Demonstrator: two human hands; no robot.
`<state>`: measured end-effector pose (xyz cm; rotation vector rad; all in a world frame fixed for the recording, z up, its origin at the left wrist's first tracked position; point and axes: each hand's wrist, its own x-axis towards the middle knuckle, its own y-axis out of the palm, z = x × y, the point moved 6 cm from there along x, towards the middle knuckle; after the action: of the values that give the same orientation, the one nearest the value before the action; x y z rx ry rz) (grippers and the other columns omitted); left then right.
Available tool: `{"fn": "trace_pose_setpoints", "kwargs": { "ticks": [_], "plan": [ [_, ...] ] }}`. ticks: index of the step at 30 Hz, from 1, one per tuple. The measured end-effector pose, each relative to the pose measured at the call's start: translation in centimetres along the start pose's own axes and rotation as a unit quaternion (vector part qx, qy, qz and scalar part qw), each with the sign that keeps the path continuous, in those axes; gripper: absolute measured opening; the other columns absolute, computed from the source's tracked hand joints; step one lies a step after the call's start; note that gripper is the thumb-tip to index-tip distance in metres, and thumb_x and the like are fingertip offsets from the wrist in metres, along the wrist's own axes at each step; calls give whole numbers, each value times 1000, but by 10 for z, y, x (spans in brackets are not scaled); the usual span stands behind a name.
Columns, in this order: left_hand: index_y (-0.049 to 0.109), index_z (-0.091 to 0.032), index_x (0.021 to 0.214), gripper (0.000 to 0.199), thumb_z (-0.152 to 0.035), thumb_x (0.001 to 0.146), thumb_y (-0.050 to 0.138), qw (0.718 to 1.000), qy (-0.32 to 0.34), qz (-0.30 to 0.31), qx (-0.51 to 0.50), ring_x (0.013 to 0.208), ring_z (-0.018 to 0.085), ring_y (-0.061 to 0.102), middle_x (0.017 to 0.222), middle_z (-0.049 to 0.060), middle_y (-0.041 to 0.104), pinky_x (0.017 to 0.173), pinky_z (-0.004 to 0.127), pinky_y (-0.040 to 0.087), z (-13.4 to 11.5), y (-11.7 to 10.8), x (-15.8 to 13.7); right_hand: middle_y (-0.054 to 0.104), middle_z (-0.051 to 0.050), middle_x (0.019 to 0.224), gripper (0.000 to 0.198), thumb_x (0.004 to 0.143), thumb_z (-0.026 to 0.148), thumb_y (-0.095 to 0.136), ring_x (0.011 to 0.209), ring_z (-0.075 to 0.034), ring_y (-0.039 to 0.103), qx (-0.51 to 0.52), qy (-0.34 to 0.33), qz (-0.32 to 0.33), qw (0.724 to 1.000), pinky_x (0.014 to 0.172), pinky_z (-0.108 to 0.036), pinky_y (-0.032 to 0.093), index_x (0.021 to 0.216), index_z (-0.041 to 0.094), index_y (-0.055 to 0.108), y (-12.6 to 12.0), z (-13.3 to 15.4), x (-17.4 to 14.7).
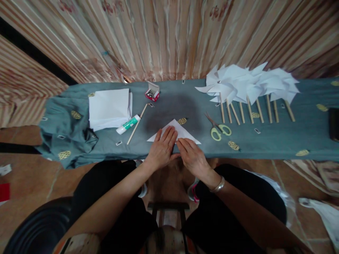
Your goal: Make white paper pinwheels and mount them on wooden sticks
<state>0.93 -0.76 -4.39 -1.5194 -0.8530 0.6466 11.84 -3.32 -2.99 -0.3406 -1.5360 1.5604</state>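
Observation:
A white sheet of paper, folded into a triangle, lies at the table's near edge with its point facing away from me. My left hand rests flat on its middle, fingers stretched out and thumb apart. Close beside it, my right hand has its fingers bent and together at the triangle's long near edge; its thumb is hidden. Right of the paper lie scissors with yellow-green handles. A thin wooden stick and a white-and-green glue stick lie to the left.
A stack of white paper sits at the left. Behind the wooden stick stands an opened small red box of metal pins. Several white paper pinwheels on sticks lie at the back right. A dark object is at the right edge.

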Motion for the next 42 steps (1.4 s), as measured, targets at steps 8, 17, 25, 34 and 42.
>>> {"fn": "trace_pose_setpoints", "kwargs": {
  "ticks": [8,17,25,34,42],
  "plan": [
    [29,0,148,83,-58,91,47,999,-30,-18,15,146,38,26,154,28,31,116,55,23,34,-12,-42,63,-20,126,40,90,5,44,117,-29,54,-28,11,-1,1000,102,-44,49,127,3,58,-10,-17,-28],
    [32,-6,147,72,-55,94,40,991,-96,-80,-43,144,35,31,152,25,37,116,55,26,56,-18,-74,69,-18,117,34,96,16,41,111,-28,60,41,100,-59,992,98,-47,51,122,10,62,-35,-51,-53],
    [50,-17,137,52,-40,90,55,950,-147,-162,-222,127,29,51,135,15,58,109,49,40,62,-25,-48,68,-15,122,42,95,39,49,114,-29,61,139,189,-54,971,99,-49,49,129,15,57,-33,-68,-28],
    [65,-17,122,46,-30,78,66,881,-234,-157,-380,94,22,65,100,8,70,89,37,52,58,-38,-37,74,-5,91,30,87,27,58,84,-21,68,214,229,-66,947,82,-38,55,116,20,65,-32,-68,-13],
    [73,-15,103,52,-55,70,73,789,-260,-196,-520,108,28,63,118,15,66,89,39,53,65,-39,-29,74,-6,95,14,91,20,57,92,-21,67,172,137,-143,965,87,-37,52,93,22,71,-69,-62,-4]
  ]
}}
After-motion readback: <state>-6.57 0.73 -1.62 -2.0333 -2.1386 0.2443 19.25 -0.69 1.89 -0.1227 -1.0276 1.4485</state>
